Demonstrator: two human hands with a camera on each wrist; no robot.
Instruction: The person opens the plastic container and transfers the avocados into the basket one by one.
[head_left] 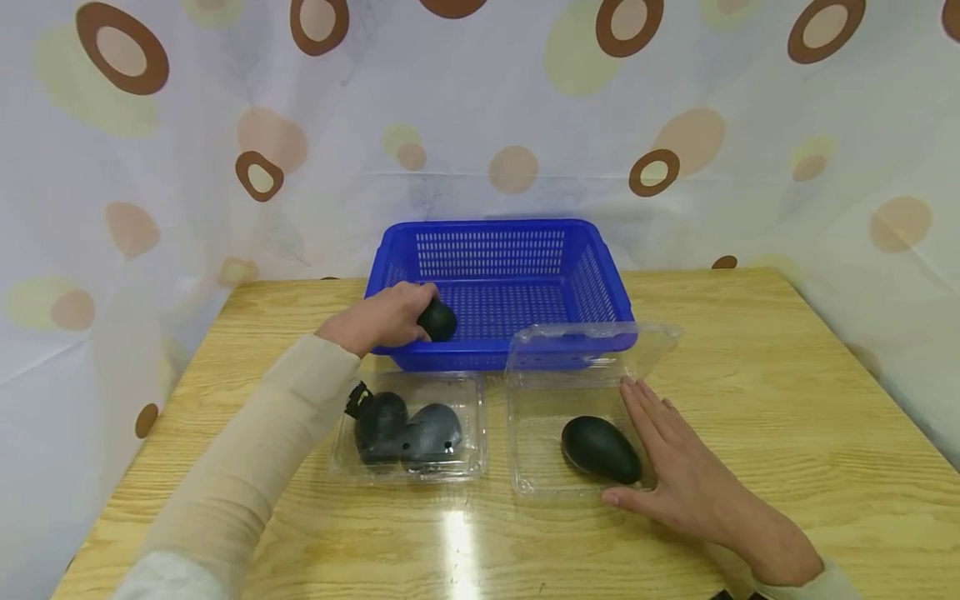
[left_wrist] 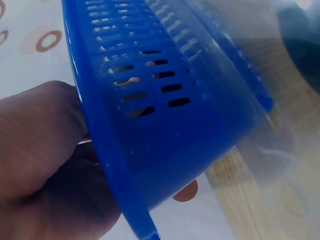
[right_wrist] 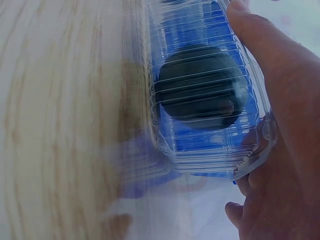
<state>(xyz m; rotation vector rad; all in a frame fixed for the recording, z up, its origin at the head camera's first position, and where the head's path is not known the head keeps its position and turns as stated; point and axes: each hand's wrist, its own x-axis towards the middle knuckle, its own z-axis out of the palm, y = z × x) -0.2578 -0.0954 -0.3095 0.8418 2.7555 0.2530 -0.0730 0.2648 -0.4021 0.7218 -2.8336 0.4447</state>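
Observation:
In the head view my left hand (head_left: 390,317) grips a dark green avocado (head_left: 438,320) over the front left part of a blue plastic basket (head_left: 510,354). The left wrist view shows that hand (left_wrist: 45,160) behind the basket rim (left_wrist: 90,120), where the avocado is hidden. My right hand (head_left: 686,475) lies with extended fingers along the right side of an open clear plastic box (head_left: 536,479). One avocado (head_left: 600,450) lies inside it, near the thumb. Through the ribbed box wall, the same avocado (right_wrist: 200,87) shows in the right wrist view, beside my right hand (right_wrist: 285,100).
A second clear box (head_left: 468,392) stands left of the first, below my left forearm, with two avocados (head_left: 431,433) under its clear plastic. The open box's raised lid (head_left: 645,342) overlaps the basket's front right corner. A patterned cloth (head_left: 480,108) hangs behind the wooden table (head_left: 750,375).

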